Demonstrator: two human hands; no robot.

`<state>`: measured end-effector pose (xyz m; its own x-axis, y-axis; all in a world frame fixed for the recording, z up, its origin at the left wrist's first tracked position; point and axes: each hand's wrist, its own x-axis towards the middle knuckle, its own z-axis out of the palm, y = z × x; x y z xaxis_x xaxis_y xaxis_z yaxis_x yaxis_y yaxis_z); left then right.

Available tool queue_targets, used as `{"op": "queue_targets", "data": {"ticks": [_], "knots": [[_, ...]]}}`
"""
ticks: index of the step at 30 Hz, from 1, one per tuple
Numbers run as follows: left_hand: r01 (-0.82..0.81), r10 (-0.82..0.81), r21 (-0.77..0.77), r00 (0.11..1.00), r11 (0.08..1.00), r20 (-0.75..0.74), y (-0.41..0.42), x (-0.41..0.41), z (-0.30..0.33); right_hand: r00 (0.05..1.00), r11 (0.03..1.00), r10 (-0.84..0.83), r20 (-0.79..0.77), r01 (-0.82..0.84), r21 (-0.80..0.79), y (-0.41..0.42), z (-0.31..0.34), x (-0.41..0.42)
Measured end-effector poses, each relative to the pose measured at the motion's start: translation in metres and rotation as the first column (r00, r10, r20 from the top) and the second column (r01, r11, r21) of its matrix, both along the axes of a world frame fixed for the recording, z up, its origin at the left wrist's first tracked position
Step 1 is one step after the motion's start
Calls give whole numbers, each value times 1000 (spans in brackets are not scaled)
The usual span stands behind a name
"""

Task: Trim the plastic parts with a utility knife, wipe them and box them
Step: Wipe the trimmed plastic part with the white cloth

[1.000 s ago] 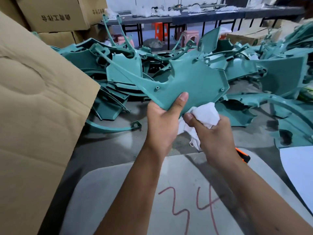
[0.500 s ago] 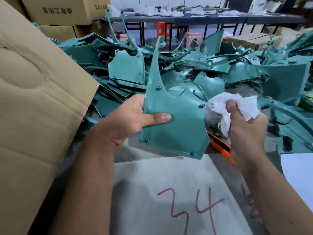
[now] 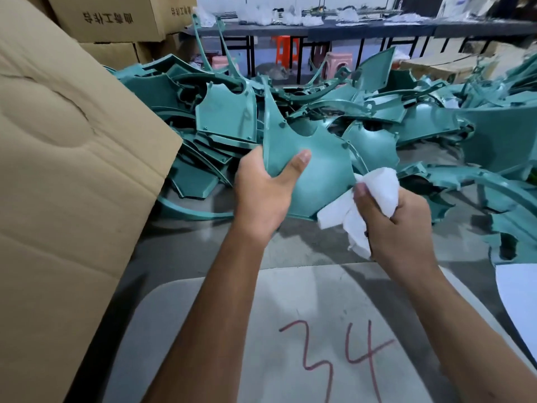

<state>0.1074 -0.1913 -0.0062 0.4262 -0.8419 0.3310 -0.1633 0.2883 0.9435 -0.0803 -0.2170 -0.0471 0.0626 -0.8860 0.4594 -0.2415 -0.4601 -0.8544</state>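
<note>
Two hands work above a grey "34"-marked board (image 3: 290, 301): left hand (image 3: 263, 196) grips a teal part (image 3: 322, 170), right hand (image 3: 398, 228) clutches a white cloth (image 3: 380, 187).

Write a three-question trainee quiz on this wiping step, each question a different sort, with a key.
1. True or false: the left hand grips the teal plastic part.
2. The right hand holds: A) a utility knife B) a white cloth C) nothing.
3. Fill in: the number on the grey board is ___.

Key: 1 true; 2 B; 3 34.
</note>
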Motion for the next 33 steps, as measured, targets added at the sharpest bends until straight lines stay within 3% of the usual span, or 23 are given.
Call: {"op": "queue_targets", "data": {"ticks": [3,5,7,10,14,17,18,20,22,24,26,28,31,33], "knots": [[174,-181,89,981,981,75,3,11,-1,965,996,-90,246,82,43,-3,5,-2],[276,-290,124,951,953,111,7,17,-5,933,993,-41,358,-2,118,-6,5,-3],[240,-245,67,967,968,68,8,16,-8,941,969,123,315,-183,168,-2,2,-1],[127,-124,-29,986,991,109,7,16,-6,929,925,352,111,-364,113,8,4,9],[65,-50,-128,992,990,116,10,24,-2,951,952,290,105,-299,73,8,7,9],[-90,67,-114,979,989,-192,5,10,-5,982,985,166,85,-169,25,9,6,8],[-151,124,-47,924,988,-362,3,2,-7,990,994,110,90,-112,10,11,7,10],[-133,177,117,727,984,-664,-1,-15,-11,992,1000,17,123,-16,-14,13,5,14],[-13,132,151,565,989,-814,-5,-37,-17,989,999,-33,142,38,-33,14,4,17],[-2,140,161,510,987,-849,-8,-58,-22,989,997,-51,141,57,-42,16,3,18],[-132,264,231,571,964,-777,-10,-64,-24,993,996,-41,113,49,-68,17,4,18],[-249,302,177,688,952,-660,-10,-55,-22,994,995,-25,104,35,-95,20,6,20],[-234,204,8,828,972,-522,-9,-35,-14,967,996,85,240,-80,-31,25,5,23],[-214,170,-46,874,976,-456,-9,-25,-11,936,988,142,321,-153,9,28,7,29]]}}
